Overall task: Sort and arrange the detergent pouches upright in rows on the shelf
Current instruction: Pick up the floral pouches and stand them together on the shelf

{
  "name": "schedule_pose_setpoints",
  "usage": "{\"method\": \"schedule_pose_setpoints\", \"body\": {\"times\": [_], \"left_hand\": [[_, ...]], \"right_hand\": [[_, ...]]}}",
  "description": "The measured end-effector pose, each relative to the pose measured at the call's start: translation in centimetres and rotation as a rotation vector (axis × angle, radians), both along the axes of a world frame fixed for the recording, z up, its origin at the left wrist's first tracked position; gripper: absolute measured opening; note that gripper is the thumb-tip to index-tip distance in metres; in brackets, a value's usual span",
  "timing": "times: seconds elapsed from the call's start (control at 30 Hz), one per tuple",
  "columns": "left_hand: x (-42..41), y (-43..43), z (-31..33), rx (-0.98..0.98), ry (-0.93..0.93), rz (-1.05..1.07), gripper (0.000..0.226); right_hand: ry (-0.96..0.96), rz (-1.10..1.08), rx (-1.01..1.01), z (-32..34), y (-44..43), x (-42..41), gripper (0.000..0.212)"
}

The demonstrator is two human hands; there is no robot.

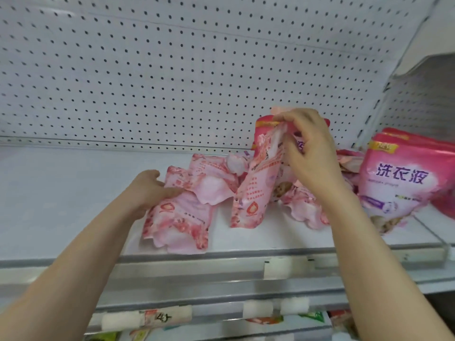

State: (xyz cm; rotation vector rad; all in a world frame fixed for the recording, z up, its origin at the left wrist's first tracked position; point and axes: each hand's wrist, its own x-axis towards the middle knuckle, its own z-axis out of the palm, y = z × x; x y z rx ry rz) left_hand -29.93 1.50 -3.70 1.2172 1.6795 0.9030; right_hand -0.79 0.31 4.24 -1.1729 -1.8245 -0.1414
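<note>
Several pink detergent pouches lie jumbled on the white shelf (61,193). My right hand (307,153) pinches the top edge of one pouch (256,185), which stands nearly upright with its back facing me. My left hand (150,190) grips the upper edge of a flat-lying pouch (179,220) near the shelf's front. More crumpled pouches (216,175) lie behind and between these two. At the right, upright pink pouches (396,183) with purple lettering stand in a row facing me.
A white pegboard back wall (172,70) rises behind the shelf. A vertical upright (374,119) divides this bay from the right one. The shelf's front rail (283,267) carries price-tag holders. A lower shelf with other packets (160,321) shows below.
</note>
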Motion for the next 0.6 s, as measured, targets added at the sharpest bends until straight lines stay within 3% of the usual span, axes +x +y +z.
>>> {"method": "schedule_pose_setpoints", "body": {"times": [0.1, 0.13, 0.2, 0.33, 0.4, 0.47, 0.6], "left_hand": [[-1.1, 0.1, -0.3, 0.151, -0.113, 0.058, 0.027], [-1.7, -0.1, -0.1, 0.211, -0.09, 0.083, 0.018], [-3.3, -0.3, 0.6, 0.336, -0.027, 0.139, 0.023], [-5.8, -0.7, 2.2, 0.57, -0.102, 0.218, 0.02], [-6.5, -0.5, 2.5, 0.632, -0.131, 0.218, 0.016], [-6.9, 0.2, 2.5, 0.678, -0.184, 0.196, 0.017], [-7.7, 1.3, 2.6, 0.741, -0.282, 0.125, 0.025]], "right_hand": [[-0.013, 0.019, -0.014, 0.7, 0.2, -0.5, 0.048], [-0.004, 0.023, -0.004, 0.9, 0.2, -0.6, 0.05], [0.077, 0.012, -0.009, 1.3, 0.0, -1.0, 0.053], [0.376, 0.033, -0.176, 3.5, -1.2, -2.9, 0.045], [0.382, 0.017, -0.233, 4.8, -2.4, -4.2, 0.038], [0.209, -0.062, -0.167, 5.6, -3.7, -6.0, 0.031], [-0.365, -0.32, 0.162, 4.2, -5.0, -12.5, 0.017]]}}
